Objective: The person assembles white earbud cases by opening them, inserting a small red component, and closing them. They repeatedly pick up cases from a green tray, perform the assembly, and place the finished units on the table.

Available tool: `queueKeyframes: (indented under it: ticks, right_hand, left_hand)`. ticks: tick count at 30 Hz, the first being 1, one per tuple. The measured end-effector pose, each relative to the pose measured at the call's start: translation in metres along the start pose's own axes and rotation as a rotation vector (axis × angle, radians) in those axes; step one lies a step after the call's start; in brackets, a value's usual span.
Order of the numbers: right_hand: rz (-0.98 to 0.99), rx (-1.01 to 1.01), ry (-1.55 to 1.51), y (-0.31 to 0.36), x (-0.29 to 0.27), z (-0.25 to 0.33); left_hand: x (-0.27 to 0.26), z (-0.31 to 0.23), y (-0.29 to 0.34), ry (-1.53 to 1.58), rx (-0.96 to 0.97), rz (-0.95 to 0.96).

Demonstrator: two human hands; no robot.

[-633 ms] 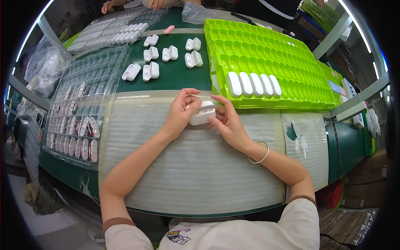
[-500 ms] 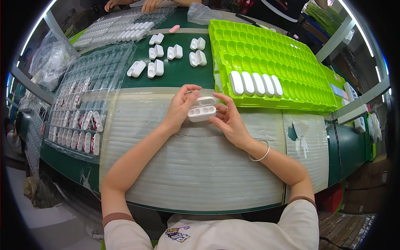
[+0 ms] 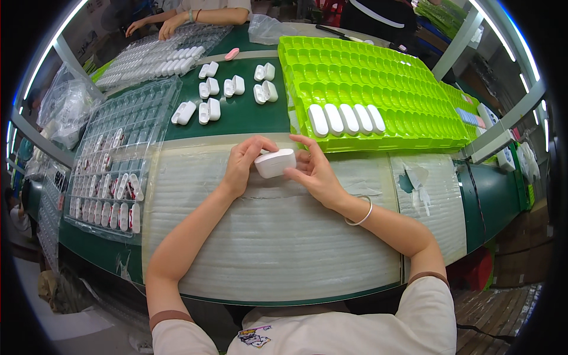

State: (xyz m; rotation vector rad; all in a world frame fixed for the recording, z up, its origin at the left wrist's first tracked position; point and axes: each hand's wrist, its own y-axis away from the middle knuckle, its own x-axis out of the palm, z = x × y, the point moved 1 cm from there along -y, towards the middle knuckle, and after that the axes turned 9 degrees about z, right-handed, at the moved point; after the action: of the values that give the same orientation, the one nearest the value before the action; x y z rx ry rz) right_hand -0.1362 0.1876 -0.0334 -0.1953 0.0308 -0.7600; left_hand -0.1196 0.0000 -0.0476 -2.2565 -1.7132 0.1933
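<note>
I see the left hand [image 3: 242, 162] and right hand [image 3: 317, 173] gripping the white case [image 3: 276, 167], lid [image 3: 276, 156] toward twelve, long axis roughly nine-to-three.

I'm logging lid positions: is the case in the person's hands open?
No, the white case between the left hand and right hand has its lid shut.

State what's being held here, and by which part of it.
A closed white case: the left hand holds it at its left end, the right hand at its right end.
</note>
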Motion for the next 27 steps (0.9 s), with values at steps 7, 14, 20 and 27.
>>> queueKeyframes:
  ticks: [7, 14, 20, 27]
  right_hand:
    - [0.021, -0.043, 0.208, 0.003, -0.003, 0.0]
    - [0.046, -0.126, 0.524, 0.021, -0.077, 0.091]
    - [-0.659, 0.012, 1.235, 0.033, -0.152, 0.106]
    - [-0.722, 0.057, 1.431, 0.028, -0.158, 0.069]
  left_hand:
    - [0.015, -0.008, 0.0, -0.08, -0.055, 0.04]
    - [0.012, -0.015, 0.0, -0.021, -0.003, 0.025]
    - [0.016, -0.009, -0.004, -0.013, -0.028, 0.0]
    - [0.014, -0.01, -0.003, -0.014, -0.021, -0.039]
